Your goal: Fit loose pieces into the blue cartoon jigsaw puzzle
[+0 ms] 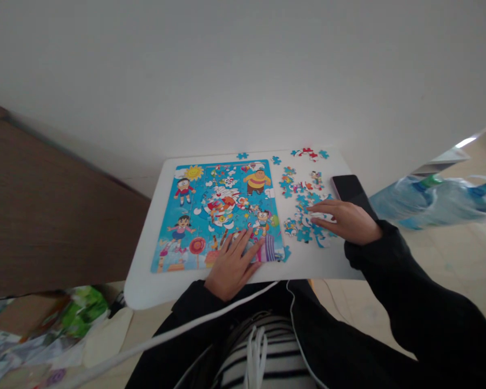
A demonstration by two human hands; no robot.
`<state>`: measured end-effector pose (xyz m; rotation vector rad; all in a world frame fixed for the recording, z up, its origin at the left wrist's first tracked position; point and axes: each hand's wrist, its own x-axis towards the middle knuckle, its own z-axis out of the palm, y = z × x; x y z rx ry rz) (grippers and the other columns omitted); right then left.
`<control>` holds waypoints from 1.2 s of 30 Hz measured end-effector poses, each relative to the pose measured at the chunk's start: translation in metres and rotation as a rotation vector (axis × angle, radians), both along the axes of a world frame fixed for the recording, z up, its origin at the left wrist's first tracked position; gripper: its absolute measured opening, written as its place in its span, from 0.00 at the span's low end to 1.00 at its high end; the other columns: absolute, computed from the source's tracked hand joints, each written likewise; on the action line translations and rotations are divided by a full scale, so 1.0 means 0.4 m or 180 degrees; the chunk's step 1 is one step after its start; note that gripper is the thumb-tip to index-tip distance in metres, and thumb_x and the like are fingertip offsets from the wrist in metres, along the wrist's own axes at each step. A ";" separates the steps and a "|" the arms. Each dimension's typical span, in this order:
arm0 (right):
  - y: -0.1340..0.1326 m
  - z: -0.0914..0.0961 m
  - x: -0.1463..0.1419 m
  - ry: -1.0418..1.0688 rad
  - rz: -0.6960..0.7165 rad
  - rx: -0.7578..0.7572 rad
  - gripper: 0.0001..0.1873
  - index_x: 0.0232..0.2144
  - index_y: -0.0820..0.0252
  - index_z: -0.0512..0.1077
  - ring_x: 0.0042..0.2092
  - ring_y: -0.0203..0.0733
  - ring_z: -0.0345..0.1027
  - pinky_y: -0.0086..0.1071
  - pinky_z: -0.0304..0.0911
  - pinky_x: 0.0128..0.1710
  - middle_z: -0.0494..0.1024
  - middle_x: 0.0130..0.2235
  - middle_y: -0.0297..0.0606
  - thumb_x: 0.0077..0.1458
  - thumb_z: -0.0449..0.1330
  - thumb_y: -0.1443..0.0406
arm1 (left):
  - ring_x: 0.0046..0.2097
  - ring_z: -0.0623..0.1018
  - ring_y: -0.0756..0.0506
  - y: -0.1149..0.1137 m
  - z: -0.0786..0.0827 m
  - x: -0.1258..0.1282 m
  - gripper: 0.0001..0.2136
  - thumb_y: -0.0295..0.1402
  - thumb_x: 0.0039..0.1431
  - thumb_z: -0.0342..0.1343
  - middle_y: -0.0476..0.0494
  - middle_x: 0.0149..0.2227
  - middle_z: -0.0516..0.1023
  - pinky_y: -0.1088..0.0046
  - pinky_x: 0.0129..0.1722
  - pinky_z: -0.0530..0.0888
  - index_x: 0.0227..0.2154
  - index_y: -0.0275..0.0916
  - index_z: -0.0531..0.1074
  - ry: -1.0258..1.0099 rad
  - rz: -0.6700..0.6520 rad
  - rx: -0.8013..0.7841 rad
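Observation:
A blue cartoon jigsaw puzzle (pixel 214 210) lies assembled on the white table (pixel 146 281), with gaps showing near its middle and lower right. My left hand (pixel 233 265) rests on the puzzle's lower edge, fingers spread. To the right, a scattered heap of loose puzzle pieces (pixel 303 219) lies on the table. My right hand (pixel 344 219) lies over that heap, with its fingertips among the pieces. Whether those fingers hold a piece is hidden. A few more loose pieces (pixel 308 154) lie along the far edge of the table.
A black smartphone (pixel 350 192) lies just beyond my right hand. Clear plastic bottles with blue and green caps (pixel 433 202) sit past the table's right edge. A brown wooden surface (pixel 44 200) fills the left, and crumpled packaging (pixel 44 329) lies on the floor at lower left.

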<state>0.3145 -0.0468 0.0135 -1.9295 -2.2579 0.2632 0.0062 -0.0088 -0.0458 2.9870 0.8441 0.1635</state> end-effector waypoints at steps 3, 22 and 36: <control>0.021 0.019 0.006 -0.0062 -0.0070 -0.0091 0.20 0.46 0.55 0.71 0.46 0.44 0.70 0.39 0.67 0.43 0.75 0.46 0.38 0.58 0.48 0.55 | 0.62 0.57 0.39 -0.001 0.000 -0.001 0.23 0.43 0.64 0.40 0.37 0.62 0.54 0.55 0.57 0.57 0.60 0.45 0.52 -0.0009 0.0003 0.0015; 0.012 -0.036 -0.210 0.0315 0.0536 0.0187 0.18 0.49 0.57 0.69 0.52 0.45 0.64 0.40 0.66 0.49 0.70 0.53 0.41 0.59 0.49 0.62 | 0.63 0.53 0.37 -0.009 0.012 0.005 0.25 0.44 0.63 0.41 0.36 0.63 0.52 0.53 0.58 0.57 0.60 0.43 0.51 -0.0053 0.0056 -0.0287; 0.037 -0.117 -0.290 0.0132 0.0496 0.0291 0.21 0.53 0.59 0.65 0.59 0.51 0.54 0.48 0.57 0.56 0.63 0.58 0.45 0.59 0.49 0.62 | 0.63 0.52 0.32 0.100 0.053 -0.086 0.27 0.46 0.62 0.42 0.33 0.63 0.49 0.48 0.55 0.59 0.60 0.38 0.53 0.0241 0.1069 -0.0362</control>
